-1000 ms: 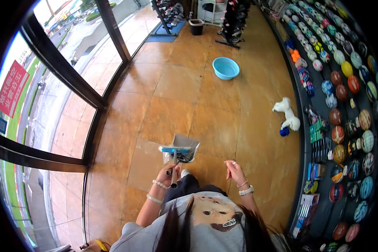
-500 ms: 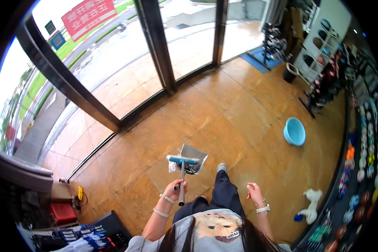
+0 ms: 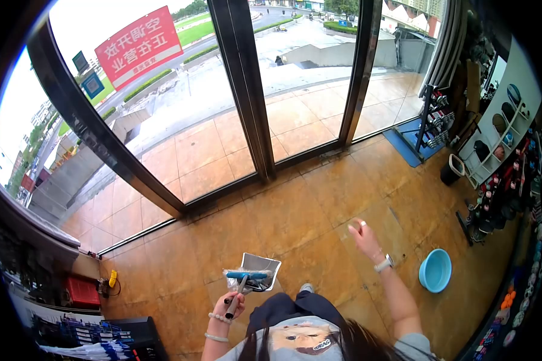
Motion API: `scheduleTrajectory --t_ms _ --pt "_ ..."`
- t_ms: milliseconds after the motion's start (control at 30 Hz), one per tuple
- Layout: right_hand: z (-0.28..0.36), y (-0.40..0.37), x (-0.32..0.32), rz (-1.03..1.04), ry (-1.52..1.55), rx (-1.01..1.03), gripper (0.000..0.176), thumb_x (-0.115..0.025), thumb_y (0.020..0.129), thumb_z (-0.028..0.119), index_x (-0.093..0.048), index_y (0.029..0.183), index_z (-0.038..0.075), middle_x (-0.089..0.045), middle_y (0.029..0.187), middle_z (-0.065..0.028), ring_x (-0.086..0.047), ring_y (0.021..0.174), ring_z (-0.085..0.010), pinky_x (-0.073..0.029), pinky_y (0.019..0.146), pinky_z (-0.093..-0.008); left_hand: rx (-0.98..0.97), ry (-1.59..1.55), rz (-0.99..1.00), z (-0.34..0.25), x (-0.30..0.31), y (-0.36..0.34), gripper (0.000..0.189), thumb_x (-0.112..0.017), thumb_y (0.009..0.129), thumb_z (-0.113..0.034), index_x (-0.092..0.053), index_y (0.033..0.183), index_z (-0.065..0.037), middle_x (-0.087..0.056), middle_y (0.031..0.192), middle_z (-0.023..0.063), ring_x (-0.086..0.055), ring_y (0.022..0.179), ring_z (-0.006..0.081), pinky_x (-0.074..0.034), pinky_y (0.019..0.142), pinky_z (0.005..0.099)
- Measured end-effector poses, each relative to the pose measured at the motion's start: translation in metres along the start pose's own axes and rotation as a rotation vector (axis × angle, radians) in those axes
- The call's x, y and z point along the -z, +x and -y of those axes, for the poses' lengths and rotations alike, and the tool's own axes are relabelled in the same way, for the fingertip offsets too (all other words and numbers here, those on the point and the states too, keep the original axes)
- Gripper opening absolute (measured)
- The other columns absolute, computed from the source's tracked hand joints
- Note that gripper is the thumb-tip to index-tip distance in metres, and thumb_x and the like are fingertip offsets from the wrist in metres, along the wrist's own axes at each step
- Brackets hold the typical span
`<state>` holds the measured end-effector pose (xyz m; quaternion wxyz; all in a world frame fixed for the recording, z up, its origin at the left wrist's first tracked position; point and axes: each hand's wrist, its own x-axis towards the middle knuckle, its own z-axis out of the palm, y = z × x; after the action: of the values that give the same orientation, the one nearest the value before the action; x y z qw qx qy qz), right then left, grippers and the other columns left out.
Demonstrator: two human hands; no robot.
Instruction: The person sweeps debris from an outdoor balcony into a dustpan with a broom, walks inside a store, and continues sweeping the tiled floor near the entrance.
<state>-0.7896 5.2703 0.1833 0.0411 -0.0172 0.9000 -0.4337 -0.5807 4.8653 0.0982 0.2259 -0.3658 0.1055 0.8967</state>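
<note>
In my left hand (image 3: 238, 304) are the handles of a broom and a dustpan, held together with the fingers wrapped round them. The broom (image 3: 247, 275) has a blue head with pale bristles, which lies across the mouth of the grey dustpan (image 3: 267, 263). Whether the pan holds any sweepings is hard to make out. My right hand (image 3: 365, 239) is stretched forward above the floor with its fingers loosely bent and a little apart; nothing shows in it. It wears a ring and a white watch, and touches nothing.
A light-blue basin (image 3: 435, 271) stands on the brown tiled floor (image 3: 295, 222) at the right. Glass doors (image 3: 265, 150) run along the front. A dark bin (image 3: 453, 170), a dumbbell rack (image 3: 433, 123) and shelves of balls line the right side. A red box (image 3: 83, 291) sits at left.
My view has tilted up towards the doors. My right hand has swung forward and up from beside my body. My left hand still grips the broom and dustpan, now lower in view.
</note>
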Motion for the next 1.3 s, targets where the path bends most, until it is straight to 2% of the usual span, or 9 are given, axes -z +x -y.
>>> scheduleTrajectory --t_ms 133,333,533,733,933,1033,1100,1167,1300 --pt "0.08 0.126 -0.018 -0.034 -0.032 0.308 0.046 -0.052 0.077 0.032 -0.043 0.109 0.0 -0.042 0.055 -0.0048 -0.041 0.049 -0.0141 -0.036 0.048 -0.0285 -0.002 -0.069 0.029 -0.011 -0.043 0.022 0.016 -0.042 0.079 -0.016 -0.048 0.073 -0.002 -0.053 0.064 0.0054 -0.051 0.058 0.0143 -0.041 0.055 0.0253" --pt "0.182 0.31 -0.065 -0.126 -0.055 0.676 0.05 -0.049 0.078 0.027 -0.034 0.112 -0.006 -0.046 0.084 -0.0164 -0.047 0.073 -0.0276 -0.04 0.066 -0.0345 -0.045 -0.113 0.011 -0.04 -0.094 0.078 0.016 -0.043 0.078 -0.016 -0.047 0.071 -0.003 -0.052 0.064 0.0053 -0.051 0.058 0.0136 -0.04 0.053 0.0249" --pt "0.263 0.469 -0.08 -0.411 -0.152 0.859 0.053 -0.048 0.078 0.025 -0.029 0.115 -0.007 -0.045 0.09 -0.0216 -0.044 0.087 -0.0337 -0.038 0.076 -0.0369 0.03 -0.193 0.013 -0.077 -0.152 0.151 0.015 -0.043 0.078 -0.015 -0.044 0.073 -0.001 -0.05 0.065 0.0053 -0.05 0.059 0.0128 -0.038 0.058 0.0239" --pt "0.342 0.582 -0.095 -0.507 -0.029 0.927 0.065 -0.053 0.074 0.027 -0.022 0.118 -0.008 -0.041 0.104 -0.0264 -0.043 0.093 -0.0364 -0.037 0.079 -0.0391 0.082 -0.19 0.032 -0.11 -0.22 0.211 0.017 -0.043 0.078 -0.015 -0.046 0.071 -0.001 -0.051 0.065 0.0069 -0.05 0.058 0.0151 -0.04 0.057 0.026" --pt "0.365 0.647 -0.124 -0.497 0.204 1.017 0.068 -0.054 0.073 0.014 -0.014 0.126 0.004 -0.022 0.12 -0.0276 -0.031 0.104 -0.0439 -0.029 0.087 -0.0455 0.093 -0.289 0.013 -0.135 -0.286 0.272 0.02 -0.044 0.078 -0.017 -0.048 0.069 0.001 -0.052 0.063 0.0088 -0.05 0.057 0.0164 -0.041 0.054 0.0282" --pt "0.353 0.683 -0.135 -0.558 0.149 1.195 0.059 -0.052 0.073 0.009 -0.022 0.123 0.003 -0.026 0.12 -0.0258 -0.04 0.097 -0.0425 -0.038 0.08 -0.0426 -0.018 -0.19 0.0 -0.134 -0.316 0.309 0.02 -0.044 0.078 -0.016 -0.048 0.07 0.001 -0.052 0.064 0.0087 -0.05 0.058 0.0161 -0.041 0.055 0.0282" --pt "0.349 0.694 -0.141 -0.615 0.245 1.293 0.062 -0.056 0.068 0.008 -0.026 0.123 0.012 -0.028 0.121 -0.0238 -0.048 0.086 -0.0399 -0.046 0.063 -0.0385 0.022 -0.272 0.06 -0.142 -0.337 0.331 0.017 -0.045 0.078 -0.015 -0.046 0.071 0.001 -0.049 0.064 0.0071 -0.051 0.064 0.0156 -0.04 0.059 0.0285" --pt "0.353 0.698 -0.139 -0.605 0.342 1.296 0.046 -0.054 0.068 0.003 -0.044 0.111 0.014 -0.037 0.115 -0.0235 -0.053 0.081 -0.0359 -0.048 0.061 -0.0348 0.074 -0.387 0.036 -0.156 -0.37 0.349 0.015 -0.043 0.079 -0.015 -0.044 0.076 0.0 -0.049 0.066 0.0057 -0.049 0.062 0.0131 -0.036 0.058 0.0258" --pt "0.36 0.719 -0.144 -0.546 0.395 1.338 0.046 -0.054 0.062 0.002 -0.049 0.106 0.018 -0.036 0.117 -0.0216 -0.054 0.08 -0.0316 -0.048 0.06 -0.0328 0.049 -0.334 -0.006 -0.169 -0.406 0.394 0.021 -0.042 0.079 -0.021 -0.045 0.07 -0.003 -0.048 0.063 0.0043 -0.043 0.057 0.0143 -0.036 0.056 0.0239"
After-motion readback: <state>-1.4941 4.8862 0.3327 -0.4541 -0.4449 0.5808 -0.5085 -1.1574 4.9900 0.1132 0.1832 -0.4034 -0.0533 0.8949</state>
